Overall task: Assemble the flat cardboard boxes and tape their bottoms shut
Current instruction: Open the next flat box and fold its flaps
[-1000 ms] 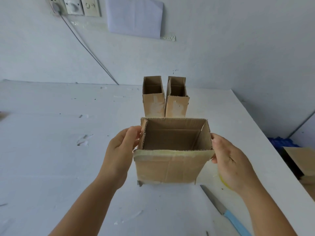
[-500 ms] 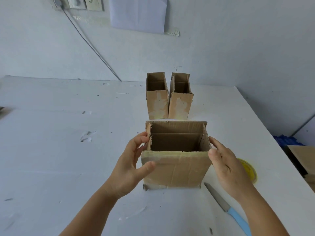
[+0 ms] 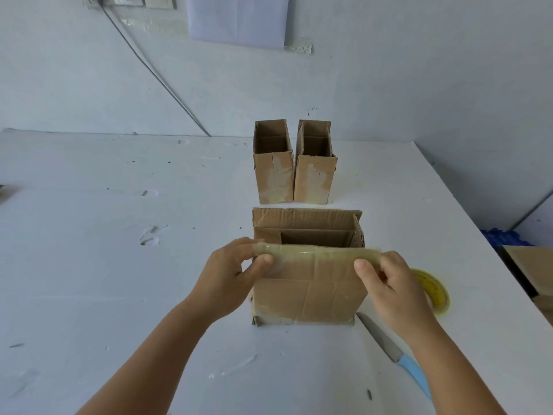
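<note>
An assembled brown cardboard box [image 3: 308, 290] stands upright and open-topped on the white table [image 3: 119, 265], with glossy tape along its near top edge. My left hand [image 3: 232, 278] pinches that taped edge at the box's left corner, thumb on the front face. At the right corner my right hand [image 3: 389, 283] pinches the same edge. Two narrower open boxes [image 3: 273, 178] [image 3: 314, 181] stand side by side just behind it.
A yellowish tape roll [image 3: 434, 290] lies on the table right of the box, partly behind my right hand. A knife with a light blue handle [image 3: 395, 354] lies at the front right. More cardboard [image 3: 532, 271] sits off the table's right edge.
The box has come down to stand on the table, closer to me. Both hands shifted from its sides to pinching the taped near top edge at its corners. The tape roll came into sight.
</note>
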Available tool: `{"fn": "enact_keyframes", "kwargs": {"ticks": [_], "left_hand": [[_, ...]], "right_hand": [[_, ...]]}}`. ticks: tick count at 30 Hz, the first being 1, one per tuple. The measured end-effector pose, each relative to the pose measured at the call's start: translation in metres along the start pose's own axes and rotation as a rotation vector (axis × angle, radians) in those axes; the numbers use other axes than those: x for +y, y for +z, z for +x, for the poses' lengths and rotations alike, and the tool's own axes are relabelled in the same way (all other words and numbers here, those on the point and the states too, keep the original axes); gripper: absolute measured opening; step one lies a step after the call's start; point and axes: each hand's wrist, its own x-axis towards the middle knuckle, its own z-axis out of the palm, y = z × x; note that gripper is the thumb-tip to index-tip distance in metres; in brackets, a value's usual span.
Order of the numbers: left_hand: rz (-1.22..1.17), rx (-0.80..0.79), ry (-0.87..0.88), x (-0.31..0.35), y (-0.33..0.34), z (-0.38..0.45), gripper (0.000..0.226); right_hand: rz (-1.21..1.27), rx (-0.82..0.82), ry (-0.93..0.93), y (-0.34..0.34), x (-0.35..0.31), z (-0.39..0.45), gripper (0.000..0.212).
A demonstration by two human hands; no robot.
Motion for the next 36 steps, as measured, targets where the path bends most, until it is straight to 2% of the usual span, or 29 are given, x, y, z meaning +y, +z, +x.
{"fn": "enact_keyframes", "kwargs": {"ticks": [2, 4, 8, 14, 19, 21, 23, 27, 30, 33, 36], "left_hand": [[0.073, 0.02, -0.005, 0.002, 0.001, 0.006, 0.014], [0.078, 0.046, -0.032, 0.003, 0.002, 0.011, 0.006], [0.001, 0.098, -0.051, -0.001, 0.005, 0.011, 0.024], [-0.162, 0.015, 0.095, -0.005, 0.005, 0.0, 0.02], [-0.151, 0.085, 0.066, -0.005, 0.01, 0.003, 0.016], [-0.089, 0.146, 0.037, -0.002, 0.012, 0.007, 0.027], [-0.018, 0.151, 0.028, 0.001, 0.014, 0.012, 0.048], [0.02, 0.023, -0.044, -0.001, 0.011, 0.02, 0.087], [0.031, -0.044, -0.056, -0.002, 0.008, 0.026, 0.097], [0.038, -0.044, -0.041, -0.005, 0.005, 0.028, 0.09], [0.118, -0.044, 0.002, -0.008, 0.003, 0.026, 0.052]], "right_hand": [[0.006, 0.031, -0.002, 0.002, 0.0, 0.005, 0.022], [0.027, 0.046, -0.002, 0.003, -0.003, 0.008, 0.017], [0.053, 0.084, -0.041, 0.004, -0.006, 0.01, 0.023], [0.156, 0.029, -0.079, 0.001, -0.001, 0.008, 0.036], [0.129, 0.031, -0.07, 0.004, 0.001, 0.012, 0.043], [0.1, 0.055, -0.084, 0.006, -0.002, 0.016, 0.043], [0.069, 0.046, -0.091, 0.005, -0.003, 0.022, 0.057], [0.025, -0.109, -0.094, -0.003, -0.01, 0.034, 0.084], [-0.02, -0.216, -0.132, -0.006, -0.012, 0.041, 0.09], [-0.04, -0.226, -0.126, -0.009, -0.011, 0.044, 0.087], [-0.097, -0.2, -0.155, -0.01, -0.01, 0.044, 0.056]]}}
